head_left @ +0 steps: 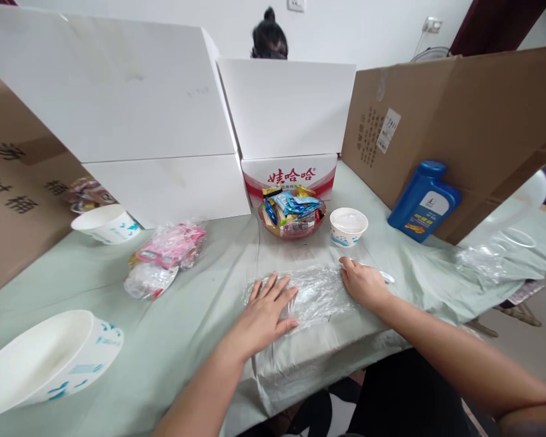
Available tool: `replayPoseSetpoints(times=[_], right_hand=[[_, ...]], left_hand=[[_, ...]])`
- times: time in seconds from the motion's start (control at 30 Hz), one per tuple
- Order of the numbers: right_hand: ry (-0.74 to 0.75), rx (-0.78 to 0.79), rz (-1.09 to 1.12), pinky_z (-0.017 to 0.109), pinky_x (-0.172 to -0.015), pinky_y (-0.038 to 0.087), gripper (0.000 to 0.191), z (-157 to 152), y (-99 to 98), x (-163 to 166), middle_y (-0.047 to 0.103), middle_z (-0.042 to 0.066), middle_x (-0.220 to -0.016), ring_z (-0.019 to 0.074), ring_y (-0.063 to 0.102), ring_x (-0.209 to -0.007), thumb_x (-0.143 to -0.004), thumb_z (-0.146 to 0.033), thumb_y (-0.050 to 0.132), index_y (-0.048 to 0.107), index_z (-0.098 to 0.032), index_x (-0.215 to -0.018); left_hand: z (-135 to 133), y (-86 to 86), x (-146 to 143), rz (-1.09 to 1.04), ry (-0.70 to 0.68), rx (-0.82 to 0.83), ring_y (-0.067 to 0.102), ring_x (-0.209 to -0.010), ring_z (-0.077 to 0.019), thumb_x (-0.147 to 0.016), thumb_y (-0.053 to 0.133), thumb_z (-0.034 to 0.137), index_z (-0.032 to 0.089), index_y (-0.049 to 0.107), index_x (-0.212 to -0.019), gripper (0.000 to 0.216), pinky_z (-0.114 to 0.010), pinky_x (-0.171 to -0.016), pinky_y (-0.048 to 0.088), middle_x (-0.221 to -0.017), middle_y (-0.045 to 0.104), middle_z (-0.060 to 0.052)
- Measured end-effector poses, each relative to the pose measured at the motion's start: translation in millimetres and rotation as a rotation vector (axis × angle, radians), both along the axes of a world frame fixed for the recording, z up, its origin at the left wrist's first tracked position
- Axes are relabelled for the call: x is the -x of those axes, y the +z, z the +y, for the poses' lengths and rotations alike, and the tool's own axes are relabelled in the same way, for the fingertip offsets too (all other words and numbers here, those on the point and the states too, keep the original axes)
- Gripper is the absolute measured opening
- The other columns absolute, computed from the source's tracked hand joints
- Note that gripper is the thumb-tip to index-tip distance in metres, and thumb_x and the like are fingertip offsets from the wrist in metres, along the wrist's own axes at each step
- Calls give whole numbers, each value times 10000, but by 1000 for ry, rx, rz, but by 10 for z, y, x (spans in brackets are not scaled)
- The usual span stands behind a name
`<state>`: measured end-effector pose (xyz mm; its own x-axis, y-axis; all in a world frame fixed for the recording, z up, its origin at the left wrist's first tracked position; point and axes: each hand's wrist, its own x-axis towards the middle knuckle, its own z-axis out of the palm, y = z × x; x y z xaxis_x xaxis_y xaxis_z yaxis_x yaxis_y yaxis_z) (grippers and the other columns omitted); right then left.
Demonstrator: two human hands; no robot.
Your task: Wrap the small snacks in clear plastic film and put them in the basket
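A crinkled clear plastic bag [321, 294] lies flattened on the cloth near the table's front edge. My left hand [268, 309] rests flat on its left part, fingers spread. At the bag's right end is my right hand [366, 284], its fingers curled down and closed; what they grip is hidden. A slim white object [386, 277] pokes out behind that hand, its kind unclear. Just beyond the bag stand a glass bowl [293, 229] heaped with wrapped snacks [291, 203] and a small white paper bowl [348, 227] with a blue print.
A blue bottle [425, 203] leans by a cardboard box [437, 121] at right. White boxes [164, 121] line the back; a person's head [270, 39] shows behind. At left are pink wrapped packets [168, 249] and paper bowls [86, 358]. Crumpled plastic [480, 264] lies right.
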<state>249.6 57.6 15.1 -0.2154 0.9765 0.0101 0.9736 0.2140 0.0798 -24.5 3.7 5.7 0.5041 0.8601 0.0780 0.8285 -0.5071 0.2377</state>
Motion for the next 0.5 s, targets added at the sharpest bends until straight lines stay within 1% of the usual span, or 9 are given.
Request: replayPoseSetpoints(times=[0.07, 0.13, 0.17, 0.23, 0.3, 0.33, 0.37, 0.4, 0.5], right_hand=[[-31, -19, -8, 328, -642, 447, 238, 11, 56, -62, 684, 129, -954, 259, 674, -764, -972, -217, 359, 559, -155, -1085], [12, -82, 19, 369, -734, 466, 252, -8, 113, -85, 671, 151, -983, 286, 658, -864, -961, -204, 374, 594, -138, -1067], [83, -113, 53, 390, -806, 463, 267, -29, 131, -71, 663, 161, -1030, 295, 638, -946, -963, -218, 385, 609, -133, -1080], [316, -122, 136, 438, -977, 402, 348, -86, 124, 1, 620, 173, -1205, 313, 547, -1154, -966, -335, 435, 602, -133, -1195], [550, -32, 193, 503, -1096, 281, 608, -137, 57, 93, 490, 174, -1415, 339, 379, -1340, -920, -545, 484, 499, -138, -1372], [620, 28, 203, 536, -1125, 221, 752, -155, 8, 126, 405, 174, -1491, 352, 282, -1401, -883, -639, 481, 423, -138, -1441], [648, 82, 205, 563, -1137, 171, 855, -169, -44, 143, 328, 174, -1540, 362, 196, -1437, -853, -707, 461, 357, -138, -1484], [642, 123, 203, 582, -1141, 139, 909, -180, -94, 137, 271, 173, -1565, 369, 137, -1454, -840, -745, 432, 313, -137, -1506], [560, 160, 193, 604, -1144, 102, 946, -231, -182, -1, 206, 177, -1583, 384, 81, -1463, -838, -776, 375, 277, -128, -1520]], left_hand=[[4, -13, -4, 64, 14, 98, 186, -1467, -335, -865, 582, 502, 287, 406, -1445, 643, -582, -1160, 180, -1575, 296, -60], [-4, 7, 1, 88, 32, 142, 137, -1481, -317, -873, 557, 521, 286, 370, -1468, 667, -575, -1173, 137, -1593, 242, -56], [-11, 24, 0, 94, 34, 150, 128, -1483, -310, -875, 549, 523, 282, 370, -1470, 666, -567, -1177, 127, -1596, 229, -56], [-24, 55, -12, 103, 30, 154, 122, -1485, -305, -876, 542, 523, 274, 379, -1467, 662, -559, -1180, 116, -1599, 214, -56], [-27, 66, -17, 112, 20, 160, 120, -1486, -302, -872, 545, 521, 283, 371, -1471, 668, -556, -1182, 107, -1601, 206, -49], [-24, 62, -7, 117, 23, 165, 115, -1486, -302, -865, 550, 528, 291, 359, -1476, 682, -557, -1181, 100, -1603, 199, -43], [-16, 51, 17, 125, 39, 172, 105, -1487, -307, -853, 557, 548, 298, 344, -1483, 710, -560, -1180, 91, -1605, 190, -40], [-6, 38, 55, 135, 69, 182, 93, -1487, -318, -836, 565, 581, 300, 328, -1491, 751, -567, -1178, 82, -1608, 177, -43], [26, 2, 237, 166, 223, 197, 75, -1481, -365, -782, 568, 678, 263, 302, -1507, 876, -585, -1164, 91, -1612, 150, -85]])
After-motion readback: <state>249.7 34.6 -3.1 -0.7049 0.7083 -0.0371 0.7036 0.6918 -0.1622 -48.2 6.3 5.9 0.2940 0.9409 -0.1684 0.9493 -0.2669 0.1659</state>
